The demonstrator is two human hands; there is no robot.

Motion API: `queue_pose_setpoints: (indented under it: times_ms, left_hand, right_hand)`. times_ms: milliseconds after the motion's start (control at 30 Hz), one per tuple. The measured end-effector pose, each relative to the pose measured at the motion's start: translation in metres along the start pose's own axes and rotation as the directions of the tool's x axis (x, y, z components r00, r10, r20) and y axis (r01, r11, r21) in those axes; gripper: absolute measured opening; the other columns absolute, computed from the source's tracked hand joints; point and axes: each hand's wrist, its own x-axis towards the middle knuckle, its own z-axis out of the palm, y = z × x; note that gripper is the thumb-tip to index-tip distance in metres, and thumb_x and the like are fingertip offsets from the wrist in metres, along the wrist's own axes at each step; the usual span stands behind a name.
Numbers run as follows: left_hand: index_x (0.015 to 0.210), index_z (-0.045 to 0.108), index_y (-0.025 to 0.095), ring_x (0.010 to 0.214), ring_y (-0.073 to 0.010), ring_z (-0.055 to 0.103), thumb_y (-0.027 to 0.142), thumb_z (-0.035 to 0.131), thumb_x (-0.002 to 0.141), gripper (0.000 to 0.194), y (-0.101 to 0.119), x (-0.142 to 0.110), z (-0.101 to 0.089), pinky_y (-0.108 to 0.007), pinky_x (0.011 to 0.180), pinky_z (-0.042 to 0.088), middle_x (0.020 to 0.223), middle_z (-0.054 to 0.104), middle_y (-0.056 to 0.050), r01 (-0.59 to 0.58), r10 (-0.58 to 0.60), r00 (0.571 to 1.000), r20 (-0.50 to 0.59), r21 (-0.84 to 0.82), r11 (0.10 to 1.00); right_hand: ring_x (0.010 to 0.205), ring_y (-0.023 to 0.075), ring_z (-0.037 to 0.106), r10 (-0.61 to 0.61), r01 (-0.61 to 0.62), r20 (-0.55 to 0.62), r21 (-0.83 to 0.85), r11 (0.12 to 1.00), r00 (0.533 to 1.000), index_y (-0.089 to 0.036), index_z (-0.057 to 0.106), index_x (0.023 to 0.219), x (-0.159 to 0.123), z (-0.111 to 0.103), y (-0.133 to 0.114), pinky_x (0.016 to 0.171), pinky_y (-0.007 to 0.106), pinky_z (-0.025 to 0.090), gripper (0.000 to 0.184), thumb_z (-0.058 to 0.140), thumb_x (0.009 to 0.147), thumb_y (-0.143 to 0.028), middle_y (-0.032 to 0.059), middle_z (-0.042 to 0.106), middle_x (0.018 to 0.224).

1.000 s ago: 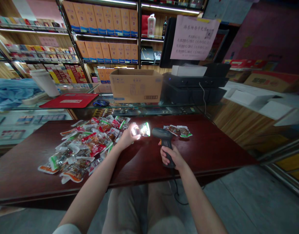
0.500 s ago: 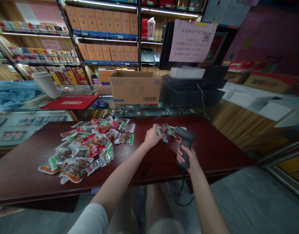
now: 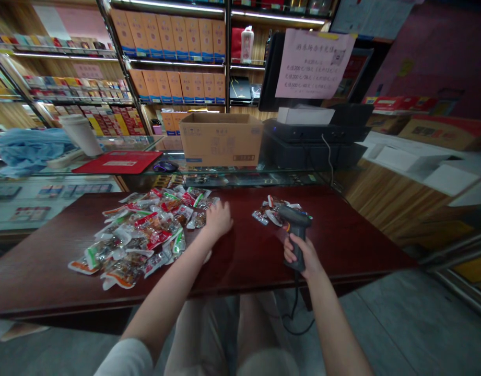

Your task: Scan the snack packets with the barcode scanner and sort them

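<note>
Dark red-brown wood, smooth and faintly glossy, makes up the worktop (image 3: 240, 256) I am watching from afar. Across its left half sprawls a heap of clear plastic packets (image 3: 150, 230), spreading from the far edge towards the near one. I see crinkled, shiny film, flat sealed ends in white, green, red and orange, and lumpy brown contents pressing against the wrapping.

At the heap's right side I have the left grip (image 3: 219, 220), its knuckles uppermost and its fingers pointing towards the far edge, close by the outermost packets. The fingertips are partly hidden from me, so I cannot tell whether they are spread or pinching anything.

I have the right grip (image 3: 303, 256) wrapped firmly round the handle of a scanner (image 3: 297, 222), a matt dark-grey plastic body with a rounded head angled to the left. Its thin black cable (image 3: 296, 295) hangs past the near edge in a loose curve.

Just beyond the scanner's head, right of centre near the far edge, lies a smaller cluster of packets (image 3: 264, 215), overlapping and wrinkled. Behind the far edge stands an open box (image 3: 220, 146) of plain brown cardboard, square-cornered, on a glass counter (image 3: 224, 179).
</note>
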Motion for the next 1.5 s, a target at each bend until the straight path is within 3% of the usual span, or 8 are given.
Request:
queue_pose_setpoints:
  times_ms: [100, 200, 333, 467, 700, 933, 1367, 1500]
  left_hand:
    - [0.132, 0.049, 0.011, 0.12, -0.039, 0.054, 0.029, 0.055, 0.083, 0.053, -0.059, -0.001, -0.004, -0.05, 0.097, 0.041, 0.129, 0.055, -0.026, -0.008, -0.011, 0.977, 0.214, 0.087, 0.996]
    - [0.119, 0.06, 0.015, 0.117, -0.0352, 0.057, 0.034, 0.06, 0.08, 0.043, -0.091, -0.004, -0.006, -0.044, 0.097, 0.042, 0.124, 0.06, -0.021, -0.087, 0.063, 0.967, 0.247, 0.089, 0.992]
    - [0.107, 0.061, 0.016, 0.116, -0.0395, 0.055, 0.046, 0.069, 0.073, 0.046, -0.092, -0.007, -0.008, -0.049, 0.097, 0.041, 0.121, 0.06, -0.021, -0.071, 0.063, 0.995, 0.082, 0.102, 0.992]
    - [0.102, 0.053, 0.018, 0.092, -0.0266, 0.063, 0.041, 0.059, 0.082, 0.031, -0.081, 0.0, -0.001, -0.037, 0.082, 0.048, 0.102, 0.064, -0.012, -0.042, 0.01, 0.993, -0.116, -0.276, 0.96]
    - [0.084, 0.039, 0.022, 0.071, -0.0154, 0.059, 0.037, 0.057, 0.083, 0.023, -0.035, 0.029, 0.028, -0.03, 0.07, 0.049, 0.072, 0.055, 0.003, -0.066, -0.128, 0.981, -0.149, -0.864, 0.5]
    - [0.102, 0.044, 0.021, 0.096, -0.0186, 0.067, 0.031, 0.063, 0.08, 0.031, 0.017, 0.029, 0.049, -0.038, 0.087, 0.054, 0.104, 0.068, -0.006, -0.051, 0.032, 0.998, -0.05, -0.999, 0.016]
    - [0.103, 0.059, 0.016, 0.099, -0.0249, 0.067, 0.028, 0.066, 0.077, 0.03, 0.022, 0.021, 0.06, -0.041, 0.092, 0.049, 0.103, 0.07, -0.01, -0.169, 0.04, 0.985, -0.166, -0.925, 0.34]
    - [0.101, 0.058, 0.016, 0.096, -0.0235, 0.067, 0.028, 0.065, 0.076, 0.028, 0.026, 0.014, 0.055, -0.038, 0.089, 0.051, 0.102, 0.071, -0.009, -0.18, 0.064, 0.984, -0.169, -0.932, 0.314]
  right_hand:
    - [0.033, 0.0037, 0.036, 0.004, -0.004, 0.004, -0.004, 1.0, 1.0, -0.02, 0.054, 0.106, 0.0, 0.003, -0.001, 0.035, 0.018, 0.033, 0.039, 0.072, 0.076, -0.037, -0.0093, 0.048, 0.055]
    - [0.033, 0.0038, 0.035, 0.0, 0.0, 0.009, -0.012, 1.0, 1.0, -0.02, 0.054, 0.105, -0.002, 0.007, -0.003, 0.035, 0.018, 0.032, 0.039, 0.072, 0.075, -0.036, -0.0095, 0.048, 0.054]
    - [0.034, 0.0038, 0.035, -0.011, 0.012, 0.01, -0.016, 1.0, 1.0, -0.02, 0.054, 0.104, -0.002, 0.008, -0.003, 0.036, 0.018, 0.033, 0.038, 0.072, 0.075, -0.035, -0.0093, 0.048, 0.054]
    - [0.033, 0.0037, 0.034, -0.009, 0.01, 0.029, -0.015, 1.0, 1.0, -0.02, 0.055, 0.105, -0.003, 0.007, -0.003, 0.035, 0.018, 0.033, 0.037, 0.071, 0.076, -0.036, -0.0094, 0.048, 0.054]
    - [0.033, 0.0038, 0.034, 0.062, -0.058, 0.148, -0.032, 0.998, 0.987, -0.02, 0.056, 0.107, -0.006, 0.007, -0.005, 0.035, 0.018, 0.034, 0.036, 0.068, 0.078, -0.036, -0.0092, 0.048, 0.055]
    - [0.033, 0.0038, 0.033, 0.072, -0.068, 0.128, -0.038, 0.997, 0.989, -0.019, 0.054, 0.11, -0.004, 0.006, -0.005, 0.034, 0.018, 0.034, 0.037, 0.067, 0.08, -0.036, -0.0096, 0.048, 0.055]
    - [0.033, 0.0038, 0.035, 0.087, -0.081, 0.139, -0.046, 0.996, 0.987, -0.02, 0.051, 0.104, -0.004, 0.006, -0.004, 0.035, 0.018, 0.035, 0.033, 0.068, 0.079, -0.035, -0.0101, 0.048, 0.055]
    - [0.033, 0.0037, 0.035, 0.081, -0.076, 0.132, -0.042, 0.996, 0.988, -0.02, 0.051, 0.102, -0.004, 0.008, -0.004, 0.034, 0.018, 0.035, 0.032, 0.068, 0.079, -0.034, -0.0102, 0.048, 0.054]
